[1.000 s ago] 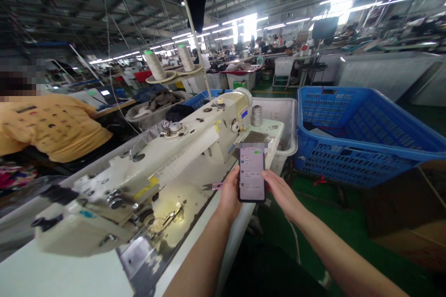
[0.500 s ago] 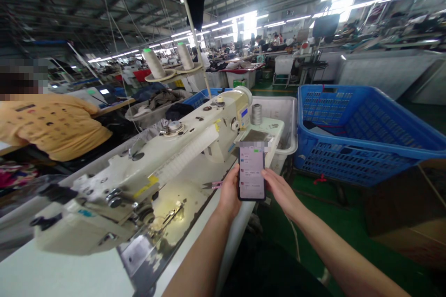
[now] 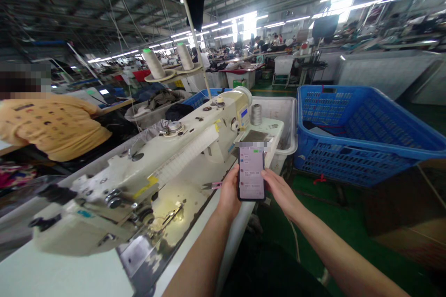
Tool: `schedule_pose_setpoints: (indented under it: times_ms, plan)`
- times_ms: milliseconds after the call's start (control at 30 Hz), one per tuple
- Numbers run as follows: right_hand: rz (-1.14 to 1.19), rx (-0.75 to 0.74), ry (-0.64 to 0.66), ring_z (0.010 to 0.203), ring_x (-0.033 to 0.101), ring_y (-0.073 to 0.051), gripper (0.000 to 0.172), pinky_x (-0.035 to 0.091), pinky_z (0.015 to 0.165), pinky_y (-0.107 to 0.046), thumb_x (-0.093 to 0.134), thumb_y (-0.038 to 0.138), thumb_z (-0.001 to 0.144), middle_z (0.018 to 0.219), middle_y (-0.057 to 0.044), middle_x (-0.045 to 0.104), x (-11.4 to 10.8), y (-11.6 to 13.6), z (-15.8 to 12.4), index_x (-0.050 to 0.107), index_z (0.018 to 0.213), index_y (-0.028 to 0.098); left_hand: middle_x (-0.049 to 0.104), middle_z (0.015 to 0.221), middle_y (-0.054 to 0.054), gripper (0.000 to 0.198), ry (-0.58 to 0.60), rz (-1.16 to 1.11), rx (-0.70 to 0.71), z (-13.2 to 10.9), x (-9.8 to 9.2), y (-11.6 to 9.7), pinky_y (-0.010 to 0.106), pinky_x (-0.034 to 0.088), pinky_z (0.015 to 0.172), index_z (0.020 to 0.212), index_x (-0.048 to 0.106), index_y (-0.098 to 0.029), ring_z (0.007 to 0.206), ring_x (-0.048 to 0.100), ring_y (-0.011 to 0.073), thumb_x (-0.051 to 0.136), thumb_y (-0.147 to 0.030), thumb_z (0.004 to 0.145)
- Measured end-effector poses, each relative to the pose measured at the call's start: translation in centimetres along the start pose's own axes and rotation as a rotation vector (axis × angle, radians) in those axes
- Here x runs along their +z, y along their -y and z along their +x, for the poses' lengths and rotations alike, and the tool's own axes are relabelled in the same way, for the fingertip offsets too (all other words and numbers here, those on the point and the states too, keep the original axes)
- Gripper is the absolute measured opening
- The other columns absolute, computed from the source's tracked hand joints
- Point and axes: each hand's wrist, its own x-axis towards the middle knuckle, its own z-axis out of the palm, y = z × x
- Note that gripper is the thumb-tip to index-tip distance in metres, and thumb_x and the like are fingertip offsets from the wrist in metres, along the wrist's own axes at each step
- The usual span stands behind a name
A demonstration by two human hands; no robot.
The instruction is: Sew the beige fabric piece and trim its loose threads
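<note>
Setting: a garment-sewing factory floor is indicated.
Machine: an industrial sewing machine (image 3: 139, 181) is seen mounted on a white table (image 3: 66, 274).
Thread: cones of thread (image 3: 153, 64) are carried on a stand above the machine.
Containers: a blue plastic crate (image 3: 362, 134) and a white bin (image 3: 278, 113) are placed beside the table.
Hall: many further workstations are seen receding under fluorescent tube lights (image 3: 237, 21) and a steel roof truss (image 3: 104, 4); a green floor (image 3: 331, 222) is noted.

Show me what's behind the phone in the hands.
Behind the phone, held by the left hand and right hand, the white table runs on with a dark pad on it; the tabletop right behind it is covered.
</note>
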Motion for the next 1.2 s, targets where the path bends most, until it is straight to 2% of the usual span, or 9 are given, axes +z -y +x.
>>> schedule_pose_setpoints:
  times_ms: [633,767,900,1100,1200]
  plan:
    - [0.034,0.004,0.041,0.118,0.06,-0.028,0.048,0.042,0.108,-0.046,0.058,0.056,0.088,0.125,-0.006,0.067,0.1,0.1,-0.1,0.066,0.122,0.023,0.071,0.111,0.013,0.04,-0.02,-0.026,0.004,0.1,-0.1,-0.1,0.039,0.05,0.094,0.117,0.066,-0.008,0.101,0.068,0.0258,0.044,-0.036,0.098]
    - [0.056,-0.022,0.103,0.118,0.06,-0.027,0.05,0.042,0.11,-0.047,0.068,0.051,0.081,0.125,-0.006,0.067,0.2,0.2,-0.1,0.063,0.122,0.021,0.073,0.105,0.012,0.039,0.001,-0.025,0.007,0.2,-0.4,0.1,0.04,0.051,0.091,0.111,0.069,-0.01,0.097,0.069,0.0261,0.045,-0.037,0.097]
    - [0.087,-0.049,0.149,0.116,0.062,-0.028,0.051,0.043,0.109,-0.049,0.077,0.042,0.073,0.12,-0.007,0.069,0.2,-0.2,0.1,0.062,0.116,0.021,0.074,0.098,0.01,0.036,-0.019,-0.011,0.03,0.3,-0.4,0.1,0.036,0.052,0.086,0.104,0.07,-0.011,0.088,0.069,0.0227,0.044,-0.035,0.098]
    - [0.085,-0.071,0.197,0.116,0.062,-0.028,0.051,0.045,0.107,-0.049,0.076,0.03,0.072,0.119,-0.007,0.068,0.0,-0.7,0.4,0.057,0.118,0.02,0.074,0.09,0.007,0.036,-0.027,0.0,0.036,0.2,-0.4,0.1,0.033,0.051,0.085,0.098,0.072,-0.012,0.077,0.068,0.0186,0.043,-0.034,0.099]
    - [0.062,-0.076,0.222,0.119,0.06,-0.028,0.058,0.046,0.105,-0.049,0.075,0.026,0.071,0.123,-0.007,0.065,-0.1,-1.0,0.2,0.053,0.124,0.021,0.074,0.09,0.007,0.036,-0.034,0.018,0.043,0.3,-0.4,0.1,0.033,0.05,0.086,0.099,0.072,-0.012,0.078,0.067,0.0188,0.043,-0.034,0.099]
